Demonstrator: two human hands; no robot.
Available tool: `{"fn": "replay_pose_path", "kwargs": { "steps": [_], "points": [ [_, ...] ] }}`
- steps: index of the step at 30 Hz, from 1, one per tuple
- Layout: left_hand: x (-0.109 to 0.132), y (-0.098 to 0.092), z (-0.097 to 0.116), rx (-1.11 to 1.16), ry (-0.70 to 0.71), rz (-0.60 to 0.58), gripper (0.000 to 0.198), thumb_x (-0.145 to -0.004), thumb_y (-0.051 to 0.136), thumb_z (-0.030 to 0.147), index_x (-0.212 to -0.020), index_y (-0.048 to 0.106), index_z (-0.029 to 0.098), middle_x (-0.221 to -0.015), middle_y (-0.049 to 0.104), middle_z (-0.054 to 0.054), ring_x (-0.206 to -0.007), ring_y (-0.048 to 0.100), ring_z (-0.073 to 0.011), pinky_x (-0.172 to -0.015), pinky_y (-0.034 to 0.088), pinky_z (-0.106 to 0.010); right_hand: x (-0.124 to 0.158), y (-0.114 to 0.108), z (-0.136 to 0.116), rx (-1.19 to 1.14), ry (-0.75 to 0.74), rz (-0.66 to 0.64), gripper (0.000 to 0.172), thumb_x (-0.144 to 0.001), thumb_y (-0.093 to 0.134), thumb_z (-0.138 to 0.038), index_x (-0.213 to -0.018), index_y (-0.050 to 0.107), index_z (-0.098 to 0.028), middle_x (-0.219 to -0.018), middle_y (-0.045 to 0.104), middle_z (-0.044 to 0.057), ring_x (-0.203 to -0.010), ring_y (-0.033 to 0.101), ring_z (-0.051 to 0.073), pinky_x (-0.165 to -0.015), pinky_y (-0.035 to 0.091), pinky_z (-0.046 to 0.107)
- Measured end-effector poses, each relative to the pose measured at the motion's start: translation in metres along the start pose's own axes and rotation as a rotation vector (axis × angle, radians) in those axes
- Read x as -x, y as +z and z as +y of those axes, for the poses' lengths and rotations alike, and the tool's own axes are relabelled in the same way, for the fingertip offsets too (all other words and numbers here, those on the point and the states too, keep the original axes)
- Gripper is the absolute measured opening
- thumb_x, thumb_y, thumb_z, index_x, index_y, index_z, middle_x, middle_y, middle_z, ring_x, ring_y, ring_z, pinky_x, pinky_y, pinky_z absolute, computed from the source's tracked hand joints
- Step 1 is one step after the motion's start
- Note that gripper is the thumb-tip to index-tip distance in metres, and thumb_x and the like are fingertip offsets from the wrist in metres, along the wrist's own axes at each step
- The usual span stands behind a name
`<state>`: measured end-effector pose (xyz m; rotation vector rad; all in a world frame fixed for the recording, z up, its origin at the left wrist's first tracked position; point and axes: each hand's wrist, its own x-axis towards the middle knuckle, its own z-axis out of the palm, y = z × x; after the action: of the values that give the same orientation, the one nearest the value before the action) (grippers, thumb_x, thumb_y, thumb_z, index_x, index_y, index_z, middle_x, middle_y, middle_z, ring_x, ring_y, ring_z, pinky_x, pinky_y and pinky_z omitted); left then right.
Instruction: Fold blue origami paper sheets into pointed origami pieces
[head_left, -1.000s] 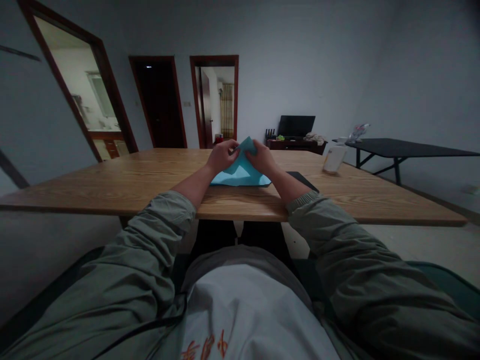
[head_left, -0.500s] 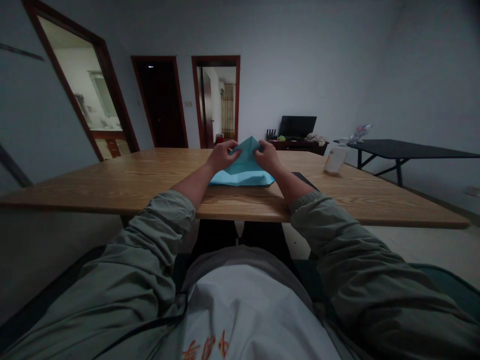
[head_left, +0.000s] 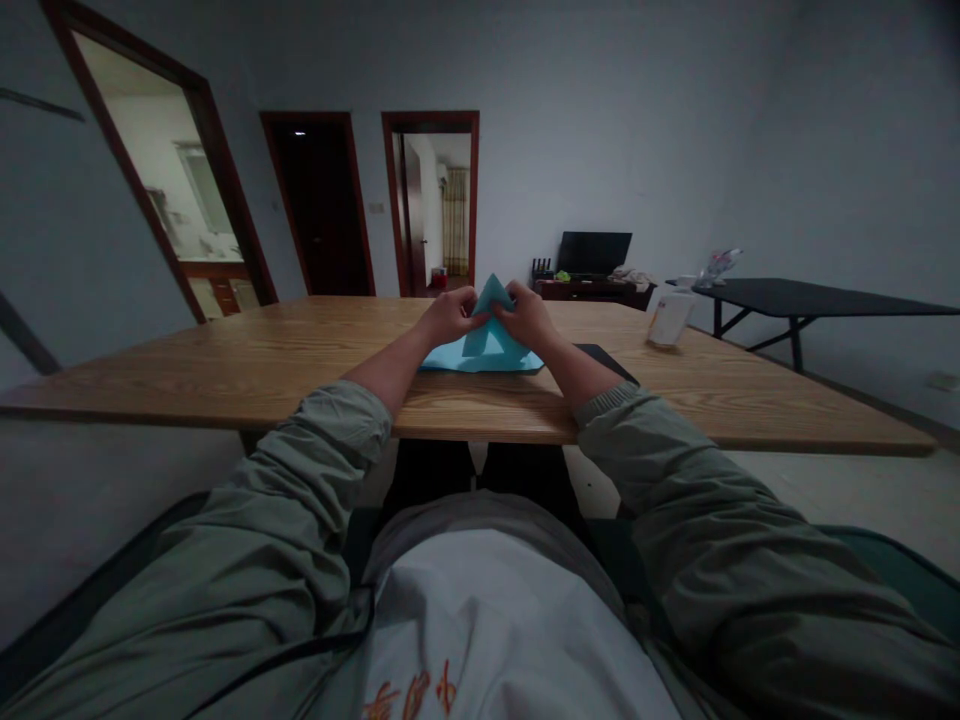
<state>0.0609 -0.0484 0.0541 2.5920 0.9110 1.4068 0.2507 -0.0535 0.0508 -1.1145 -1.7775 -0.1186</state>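
Observation:
Between my two hands a light-blue sheet of paper [head_left: 480, 352] stands partly folded, its pointed top rising above my fingers and its wide lower edge near the wooden table. My left hand [head_left: 452, 315] is closed on the paper's left side, thumb pointing inward. On the other side my right hand [head_left: 526, 316] pinches the paper, its thumb near the middle of the fold. The thumbs are close together just below the peak. The far side of the paper and most fingertips are hidden.
The wooden table [head_left: 300, 350] spreads wide before me. A dark flat object [head_left: 606, 362] lies beside my right forearm. Farther right stands a translucent white bottle [head_left: 670, 318]. Beyond are a black table [head_left: 810, 297] and a television [head_left: 595, 254] on a low cabinet.
My hands have drawn closer together, the right one shifting left. The paper's upper part has narrowed into a sharper peak, with a folded flap now showing below my thumbs.

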Motion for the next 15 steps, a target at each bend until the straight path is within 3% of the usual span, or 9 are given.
{"fn": "replay_pose_path", "kwargs": {
  "steps": [3, 9, 15],
  "points": [
    [0.0007, 0.0017, 0.0017, 0.035, 0.014, -0.042, 0.031, -0.078, 0.066, 0.045, -0.081, 0.059, 0.016, -0.072, 0.059, 0.001, -0.060, 0.051, -0.0104, -0.057, 0.036, -0.023, -0.0002, 0.0008, -0.0004, -0.035, -0.015, 0.000, 0.017, -0.080, 0.056, -0.036, -0.084, 0.055, -0.019, -0.071, 0.057, 0.001, -0.065, 0.049, 0.016, -0.061, 0.035, 0.027],
    [0.0024, 0.0016, 0.0053, 0.067, 0.000, -0.006, 0.033, -0.082, 0.060, 0.049, -0.083, 0.059, 0.015, -0.073, 0.059, 0.000, -0.062, 0.054, -0.0111, -0.058, 0.040, -0.023, 0.0017, 0.0002, -0.0050, -0.122, -0.088, -0.021, 0.018, -0.082, 0.053, -0.034, -0.088, 0.057, -0.018, -0.077, 0.061, 0.002, -0.068, 0.050, 0.016, -0.063, 0.038, 0.027],
    [0.0015, 0.0036, 0.0062, 0.301, -0.032, -0.108, 0.047, -0.090, 0.041, 0.058, -0.086, 0.059, 0.015, -0.082, 0.063, -0.003, -0.066, 0.056, -0.0108, -0.059, 0.044, -0.021, 0.0010, 0.0006, -0.0043, -0.156, -0.089, -0.006, 0.018, -0.084, 0.048, -0.031, -0.087, 0.059, -0.017, -0.078, 0.063, 0.004, -0.072, 0.052, 0.018, -0.070, 0.043, 0.030]
  ]
}}
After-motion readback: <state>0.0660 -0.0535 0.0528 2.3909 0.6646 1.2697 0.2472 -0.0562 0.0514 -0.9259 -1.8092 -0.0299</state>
